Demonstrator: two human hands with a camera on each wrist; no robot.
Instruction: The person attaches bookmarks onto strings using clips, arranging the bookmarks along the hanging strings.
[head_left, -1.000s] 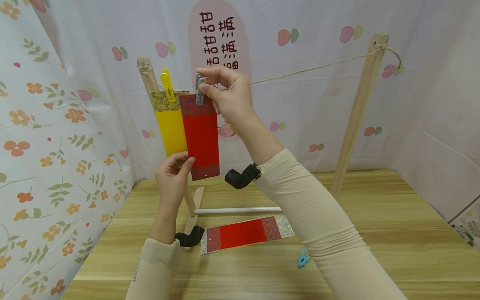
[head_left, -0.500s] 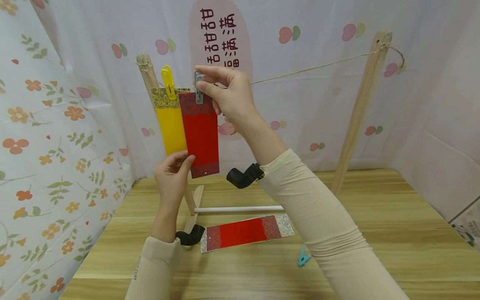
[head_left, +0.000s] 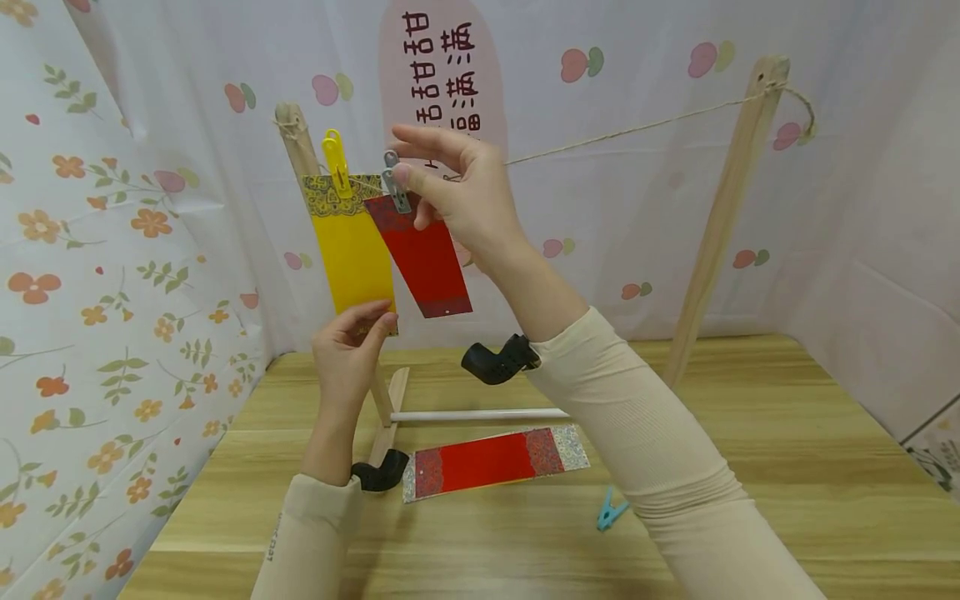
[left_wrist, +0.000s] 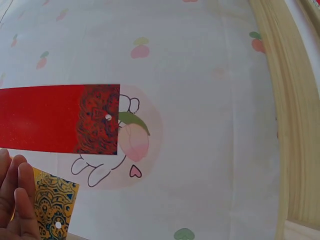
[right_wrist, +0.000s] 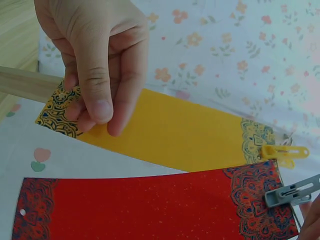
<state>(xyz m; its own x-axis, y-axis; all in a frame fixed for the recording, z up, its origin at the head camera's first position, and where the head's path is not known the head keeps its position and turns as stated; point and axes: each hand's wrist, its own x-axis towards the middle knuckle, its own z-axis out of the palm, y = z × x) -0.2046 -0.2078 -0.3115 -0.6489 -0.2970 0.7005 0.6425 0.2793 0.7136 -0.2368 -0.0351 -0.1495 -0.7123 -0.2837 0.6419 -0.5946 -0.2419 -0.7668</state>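
A red paper card [head_left: 427, 262], patterned at both ends and punched with a small hole, hangs tilted from a grey clothespin [head_left: 395, 185] at the twine. My right hand [head_left: 468, 183] is at that clothespin, thumb against or just beside it, index finger spread away above. Left of it a yellow patterned card [head_left: 356, 250] hangs under a yellow clothespin [head_left: 337, 164], partly behind the red one. My left hand [head_left: 348, 342] is at the yellow card's lower end with fingers loosely bent; the right wrist view shows its thumb and fingers [right_wrist: 102, 110] holding nothing.
Twine [head_left: 630, 131] runs between two wooden posts [head_left: 720, 217], joined low down by a white rod [head_left: 480, 415]. On the wooden table [head_left: 750, 483] lie stacked cards, a red one [head_left: 487, 462] on top, and a light blue clothespin [head_left: 611, 510]. Printed cloth hangs behind.
The left hand has let go of the red card, whose lower end has swung right and away. My right fingers have spread from the grey clothespin, which now leans.
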